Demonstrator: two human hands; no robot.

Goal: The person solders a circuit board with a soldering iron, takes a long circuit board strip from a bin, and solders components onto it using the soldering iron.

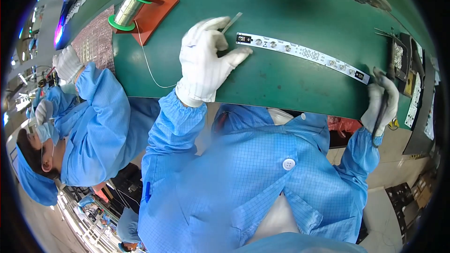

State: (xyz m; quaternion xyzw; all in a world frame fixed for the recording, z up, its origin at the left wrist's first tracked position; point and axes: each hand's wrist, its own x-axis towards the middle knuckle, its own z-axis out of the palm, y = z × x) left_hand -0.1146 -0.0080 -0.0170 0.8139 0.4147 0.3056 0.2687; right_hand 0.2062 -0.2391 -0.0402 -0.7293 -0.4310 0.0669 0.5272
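A long, narrow white circuit board strip [304,55] with several round metal contacts lies on the green table, its right end nearer me. My left hand [204,61], in a white glove, is beside the strip's left end. Its fingers are curled around a thin, pale, tube-like stick [232,23], while the thumb points toward the board. At the strip's right end my gloved right hand [386,100] is closed around a dark, slender tool with a cord, which looks like a soldering iron [380,112]. Its tip is hard to make out.
A solder wire spool [127,11] with green rims sits on a red-brown stand [161,7] at the far left; its wire [146,58] trails to my left wrist. A dark holder [402,58] and tweezers [384,33] are at the right. A co-worker [93,112] sits at the left.
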